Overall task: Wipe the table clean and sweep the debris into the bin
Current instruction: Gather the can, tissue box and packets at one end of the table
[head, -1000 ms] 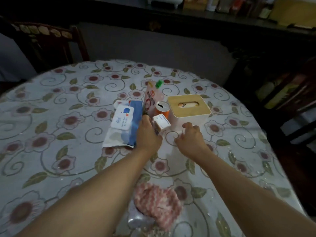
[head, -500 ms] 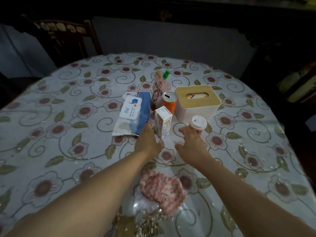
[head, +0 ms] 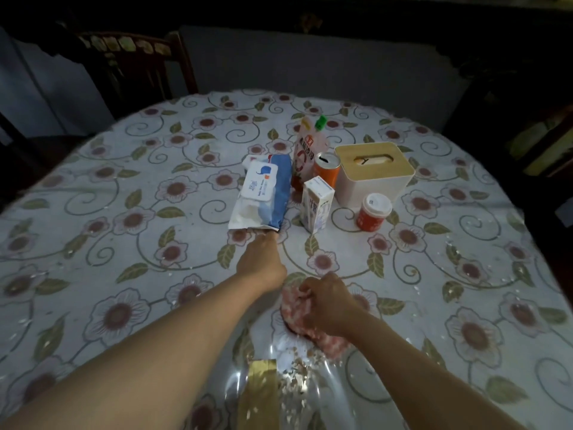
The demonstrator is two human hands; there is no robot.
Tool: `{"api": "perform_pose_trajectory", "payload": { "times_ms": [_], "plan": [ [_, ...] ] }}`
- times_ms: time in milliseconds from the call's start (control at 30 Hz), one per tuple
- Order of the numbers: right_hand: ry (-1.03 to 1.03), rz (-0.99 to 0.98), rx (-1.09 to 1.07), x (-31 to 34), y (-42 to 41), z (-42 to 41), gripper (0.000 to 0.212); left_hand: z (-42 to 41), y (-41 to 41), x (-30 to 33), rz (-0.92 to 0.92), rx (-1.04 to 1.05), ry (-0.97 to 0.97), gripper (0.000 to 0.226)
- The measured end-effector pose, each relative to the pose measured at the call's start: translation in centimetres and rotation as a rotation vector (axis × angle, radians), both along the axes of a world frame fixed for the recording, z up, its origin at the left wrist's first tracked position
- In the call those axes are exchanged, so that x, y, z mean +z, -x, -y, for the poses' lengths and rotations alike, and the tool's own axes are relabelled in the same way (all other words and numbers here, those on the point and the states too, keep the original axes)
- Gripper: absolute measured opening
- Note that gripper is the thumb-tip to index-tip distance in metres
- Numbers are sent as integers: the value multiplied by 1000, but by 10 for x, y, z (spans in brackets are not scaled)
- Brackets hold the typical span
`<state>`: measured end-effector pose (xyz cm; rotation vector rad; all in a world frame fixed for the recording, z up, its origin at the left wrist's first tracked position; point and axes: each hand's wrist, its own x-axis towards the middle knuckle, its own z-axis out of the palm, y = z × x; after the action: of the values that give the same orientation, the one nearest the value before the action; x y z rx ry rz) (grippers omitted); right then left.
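Nearest the camera, on the table's [head: 93, 249] clear plastic cover, a scatter of pale debris [head: 299, 372] lies beside a strip of gold tape [head: 260, 392], just below the cloth [head: 305, 318]. The cloth is a pink-and-white bunched wad, its long axis running from upper left down to lower right, ending near the crumbs. The right hand [head: 325, 305] rests on top of it, knuckles up, fingers curled down and closed into the fabric at its upper left end; most of the wad spreads beneath and below the palm toward the debris. The forearm comes in from the lower right. The left arm stretches from the lower left across the table, and the left hand [head: 262, 259] lies palm down with fingers pointing away, their tips at the near edge of a wipes pack [head: 263, 193]; whether they pinch it cannot be told. The pack lies flat, its long axis pointing away. Just right of it stands a small carton [head: 317, 206], then a red jar [head: 373, 212]. Behind these are an orange can [head: 326, 170], a pouch [head: 307, 150] with a green cap, and a tissue box [head: 372, 175]. A chair [head: 136, 69] stands past the far edge.
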<state>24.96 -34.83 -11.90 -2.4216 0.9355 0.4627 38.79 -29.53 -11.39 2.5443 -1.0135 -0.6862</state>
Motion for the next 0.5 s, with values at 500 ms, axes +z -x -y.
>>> {"api": "perform_pose_trajectory", "payload": {
  "times_ms": [500],
  "plan": [
    [-40,237,-242,82,63,4,26,-12,34,43,-20,-144,30,52]
  ]
}}
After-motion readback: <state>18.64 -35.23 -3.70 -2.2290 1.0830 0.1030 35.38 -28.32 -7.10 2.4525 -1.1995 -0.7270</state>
